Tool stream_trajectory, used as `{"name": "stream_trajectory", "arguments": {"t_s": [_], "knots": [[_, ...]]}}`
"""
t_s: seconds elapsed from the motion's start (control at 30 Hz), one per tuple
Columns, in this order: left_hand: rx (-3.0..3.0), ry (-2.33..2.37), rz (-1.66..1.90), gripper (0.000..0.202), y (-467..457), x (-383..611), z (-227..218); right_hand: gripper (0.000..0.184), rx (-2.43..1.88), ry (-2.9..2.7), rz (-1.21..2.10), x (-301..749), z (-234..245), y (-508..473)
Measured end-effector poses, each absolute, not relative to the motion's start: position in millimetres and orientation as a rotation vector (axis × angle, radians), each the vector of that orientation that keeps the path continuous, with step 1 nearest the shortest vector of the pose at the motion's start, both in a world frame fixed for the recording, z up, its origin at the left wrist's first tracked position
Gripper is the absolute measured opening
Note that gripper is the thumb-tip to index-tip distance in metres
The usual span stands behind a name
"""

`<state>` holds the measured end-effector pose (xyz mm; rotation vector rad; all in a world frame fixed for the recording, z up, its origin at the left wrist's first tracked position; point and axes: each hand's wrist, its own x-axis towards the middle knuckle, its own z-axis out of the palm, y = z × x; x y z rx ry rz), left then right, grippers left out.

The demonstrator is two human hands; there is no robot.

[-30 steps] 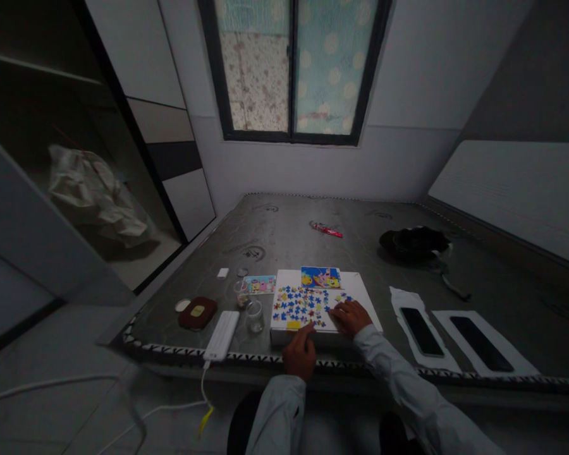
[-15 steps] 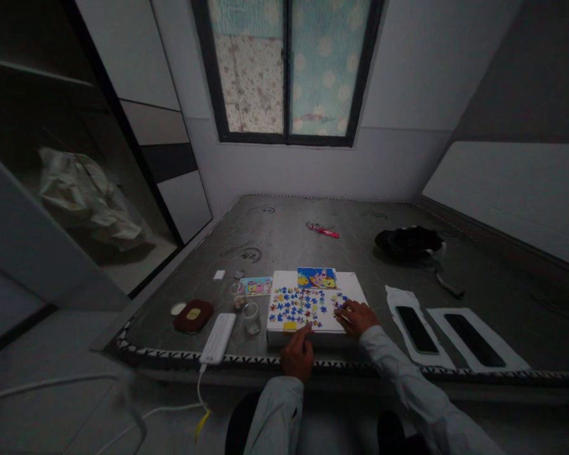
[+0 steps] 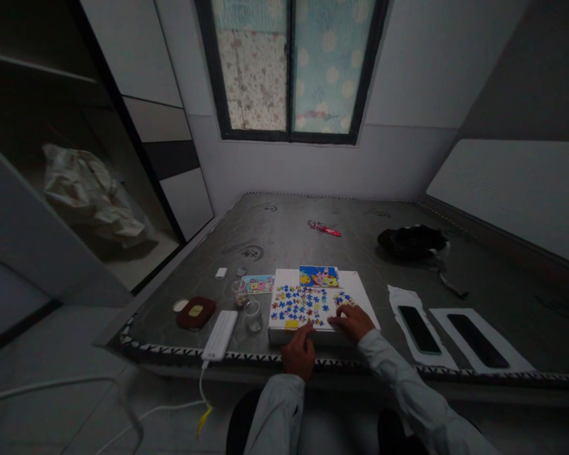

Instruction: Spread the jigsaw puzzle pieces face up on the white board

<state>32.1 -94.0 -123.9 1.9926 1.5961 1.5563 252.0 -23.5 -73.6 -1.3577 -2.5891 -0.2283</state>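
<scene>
A board (image 3: 360,291) of loose puzzle pieces (image 3: 298,303) lies at the near edge of a bare mattress (image 3: 313,243) under a window (image 3: 291,66).

On the board, a finished picture strip (image 3: 318,277) sits at the far edge, the pieces spread before it; the right hand (image 3: 354,321) rests on the board's near right part, the left hand (image 3: 299,354) at its near edge. Left of the board stand two small jars (image 3: 253,316), a card (image 3: 259,284) behind them, then a power bank (image 3: 220,335) and a case (image 3: 196,312) farther left. Right of the board lie two phones (image 3: 420,328) side by side on paper sheets. Behind, well apart, lie a wrapper (image 3: 326,229) and a bundle (image 3: 412,242).
</scene>
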Motion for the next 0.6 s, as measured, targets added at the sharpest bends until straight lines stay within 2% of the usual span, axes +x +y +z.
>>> {"name": "stream_trajectory", "arguments": {"t_s": [0.23, 0.4, 0.5, 0.6], "knots": [[2.026, 1.587, 1.548, 0.046, -94.4, 30.0, -123.0, 0.025, -1.332, -2.530, -0.308, 241.6, -83.4, -22.2], [2.025, 1.586, 1.561, 0.047, -95.4, 29.6, -118.1, 0.017, -1.295, -2.422, -0.411, 239.3, -84.1, -23.8], [2.018, 1.598, 1.555, 0.047, -95.5, 29.7, -116.8, 0.021, -1.228, -2.421, -0.469, 242.7, -82.3, -31.2], [2.011, 1.595, 1.552, 0.045, -95.5, 29.7, -116.7, 0.025, -1.344, -2.336, -0.491, 253.2, -80.9, -37.9]]}}
